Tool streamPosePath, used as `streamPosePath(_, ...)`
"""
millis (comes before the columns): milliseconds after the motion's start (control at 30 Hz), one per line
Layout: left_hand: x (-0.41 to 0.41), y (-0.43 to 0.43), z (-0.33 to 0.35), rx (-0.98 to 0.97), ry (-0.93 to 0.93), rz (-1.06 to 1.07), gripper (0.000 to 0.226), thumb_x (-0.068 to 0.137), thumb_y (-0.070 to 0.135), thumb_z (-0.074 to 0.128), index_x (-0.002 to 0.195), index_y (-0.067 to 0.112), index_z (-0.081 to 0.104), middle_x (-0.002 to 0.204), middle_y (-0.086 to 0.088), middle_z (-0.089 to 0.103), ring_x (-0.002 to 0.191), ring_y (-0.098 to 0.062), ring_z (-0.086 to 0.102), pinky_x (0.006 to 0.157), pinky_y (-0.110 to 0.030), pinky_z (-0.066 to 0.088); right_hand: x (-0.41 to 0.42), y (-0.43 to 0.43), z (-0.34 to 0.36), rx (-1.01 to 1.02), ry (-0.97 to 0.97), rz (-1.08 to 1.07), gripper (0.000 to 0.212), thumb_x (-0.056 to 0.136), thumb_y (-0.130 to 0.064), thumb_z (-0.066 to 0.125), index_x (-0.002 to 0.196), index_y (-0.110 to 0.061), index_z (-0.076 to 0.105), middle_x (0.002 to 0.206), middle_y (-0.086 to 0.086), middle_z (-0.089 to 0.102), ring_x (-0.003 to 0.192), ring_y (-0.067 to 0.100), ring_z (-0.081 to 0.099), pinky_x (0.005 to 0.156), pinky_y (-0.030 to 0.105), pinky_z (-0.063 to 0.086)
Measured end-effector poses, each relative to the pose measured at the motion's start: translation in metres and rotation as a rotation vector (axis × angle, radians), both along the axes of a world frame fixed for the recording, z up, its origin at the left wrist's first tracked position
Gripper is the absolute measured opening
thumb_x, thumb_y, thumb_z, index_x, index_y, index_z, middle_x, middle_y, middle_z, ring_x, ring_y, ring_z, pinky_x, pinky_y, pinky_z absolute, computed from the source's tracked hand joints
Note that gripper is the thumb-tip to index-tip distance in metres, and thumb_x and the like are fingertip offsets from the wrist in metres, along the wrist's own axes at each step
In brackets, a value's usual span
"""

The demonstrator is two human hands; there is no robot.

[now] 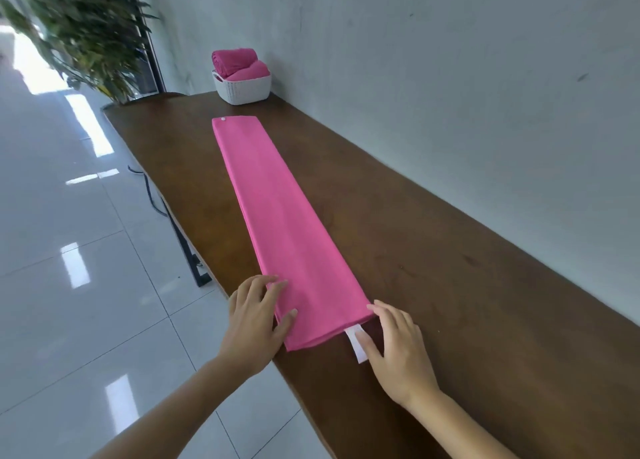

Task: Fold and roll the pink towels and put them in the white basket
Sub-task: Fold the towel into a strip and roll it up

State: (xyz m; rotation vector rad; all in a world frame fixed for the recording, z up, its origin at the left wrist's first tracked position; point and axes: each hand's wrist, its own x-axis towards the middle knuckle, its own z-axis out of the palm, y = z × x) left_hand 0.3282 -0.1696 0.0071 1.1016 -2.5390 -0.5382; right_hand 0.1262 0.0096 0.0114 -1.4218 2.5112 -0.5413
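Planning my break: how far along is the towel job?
Done: two rolled towels sit in the white basket. In hand: another pink towel lies folded into a long strip on the table, left hand and right hand flat at its near end. Left: rolling it and basketing it.

Plant point(86, 33): blurred, cut by top edge
Rolled towels point(239, 64): lower parts hidden in white basket point(242, 91)
White tag point(361, 357): partly under right hand point(398, 354)
Surface point(450, 285): cut by right, bottom edges
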Motion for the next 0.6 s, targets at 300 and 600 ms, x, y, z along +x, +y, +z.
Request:
streamPosePath(300,-0.019,0.045,0.004,0.01,-0.102,-0.136,0.046,0.093,0.065,0.046,0.13,0.038,0.046,0.132,0.018,0.04,0.128,-0.009,0.03,0.12,-0.034,0.014,-0.014,0.012,-0.011,-0.119,-0.128,0.115,0.03,0.095,-0.066,0.035,0.102,-0.046,0.057,0.155,-0.027,0.027,0.143,0.0,0.019,0.116,0.03,0.022)
streamPosePath(600,-0.038,0.052,0.006,-0.127,-0.03,-0.127,0.02,0.091,0.047,0.051,0.101,0.032,0.058,0.105,0.017,0.058,0.103,-0.008,0.052,0.106,-0.032,0.035,-0.025,-0.014,-0.007,-0.167,-0.248,0.161,0.058,0.092,-0.077,0.023,0.121,-0.049,0.064,0.155,-0.028,0.029,0.145,-0.007,0.014,0.121,0.038,0.023)
